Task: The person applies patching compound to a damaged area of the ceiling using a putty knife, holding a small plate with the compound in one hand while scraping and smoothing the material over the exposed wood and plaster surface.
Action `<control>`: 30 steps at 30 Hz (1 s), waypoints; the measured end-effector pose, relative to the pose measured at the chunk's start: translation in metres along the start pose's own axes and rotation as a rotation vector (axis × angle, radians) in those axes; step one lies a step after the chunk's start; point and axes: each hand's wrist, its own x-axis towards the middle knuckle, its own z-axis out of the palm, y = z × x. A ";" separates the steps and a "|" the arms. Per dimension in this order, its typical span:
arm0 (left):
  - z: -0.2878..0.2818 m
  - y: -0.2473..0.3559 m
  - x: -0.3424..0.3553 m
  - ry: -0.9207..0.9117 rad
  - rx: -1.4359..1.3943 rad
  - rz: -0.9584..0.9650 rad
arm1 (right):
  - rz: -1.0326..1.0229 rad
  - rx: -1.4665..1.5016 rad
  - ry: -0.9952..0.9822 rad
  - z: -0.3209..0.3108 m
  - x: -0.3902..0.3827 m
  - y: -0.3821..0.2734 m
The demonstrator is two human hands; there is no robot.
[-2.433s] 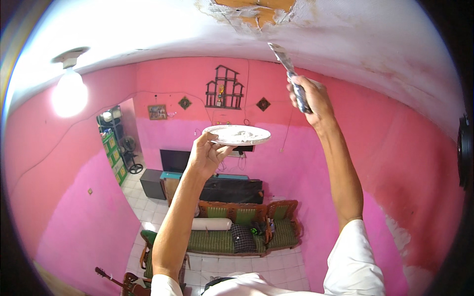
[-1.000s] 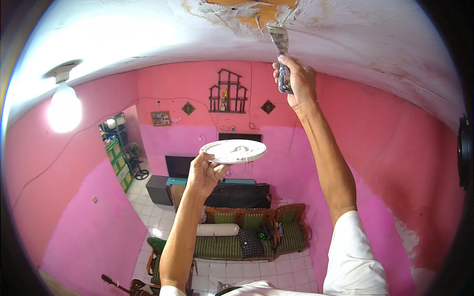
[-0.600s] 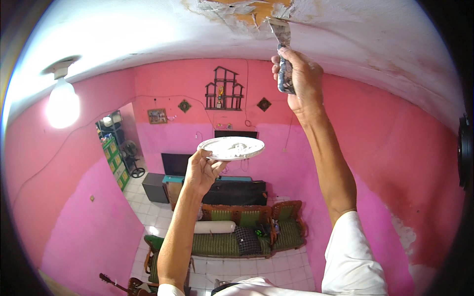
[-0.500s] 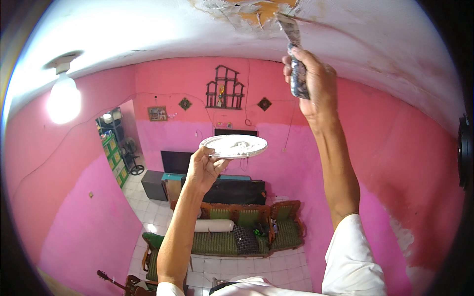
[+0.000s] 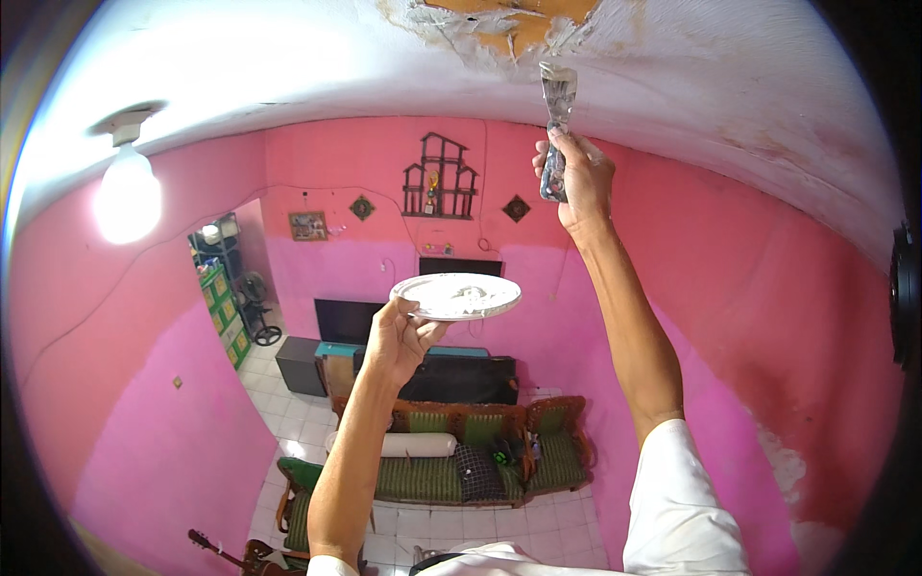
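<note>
My left hand [image 5: 396,338] grips a round white plate [image 5: 432,305] by its near left edge and holds it level. White paste [image 5: 471,296] lies on the plate, heaped toward the right. My right hand [image 5: 579,175] is wrapped around the handle of a putty knife [image 5: 559,96], its blade pointing up and smeared with paste. The blade's tip is just below the ceiling, close to a ragged patch [image 5: 509,29] where orange-brown material shows between rough white filler. Whether the tip touches the ceiling is hard to tell.
A lit bulb [image 5: 128,197] hangs from the ceiling at the left. Far below stand a green-striped wooden sofa [image 5: 413,477], an armchair [image 5: 557,451], a television [image 5: 346,321] and a guitar [image 5: 259,559]. A dark wooden shelf [image 5: 439,178] is on the pink wall.
My right hand has brought the putty knife down and slightly left, away from the orange-brown patch. The plate in my left hand has barely moved.
</note>
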 end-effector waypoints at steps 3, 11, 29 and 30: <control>-0.004 -0.002 0.002 0.017 0.004 0.006 | -0.030 0.023 0.004 -0.003 0.010 0.002; -0.017 0.000 0.005 0.022 -0.003 -0.005 | -0.098 0.016 -0.001 0.007 -0.010 -0.007; -0.002 -0.005 0.002 -0.047 -0.007 -0.040 | -0.106 -0.014 -0.062 -0.002 -0.064 -0.055; -0.001 -0.003 0.000 -0.048 -0.001 -0.034 | -0.052 -0.019 -0.052 0.000 -0.058 -0.047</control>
